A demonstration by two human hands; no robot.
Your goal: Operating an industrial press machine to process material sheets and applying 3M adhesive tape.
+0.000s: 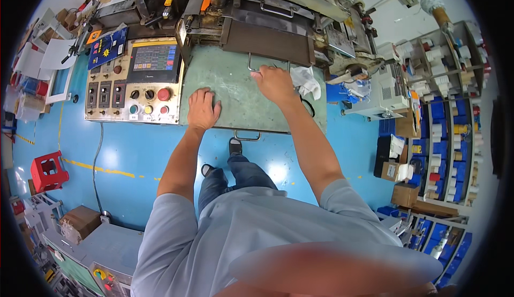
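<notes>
With the handhold apparently made but what remains unclear, the right hand (pixel 274 83) curls around the metal handle (pixel 249 61) of the dark panel (pixel 265 43) beyond the green tabletop (pixel 233 96), on which the empty left hand (pixel 203 109) rests.

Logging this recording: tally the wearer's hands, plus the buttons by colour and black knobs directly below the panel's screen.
Hands: 2 (left hand, right hand)
Red buttons: 2
Green button: 1
Yellow button: 1
Black knobs: 2
Total: 8
</notes>
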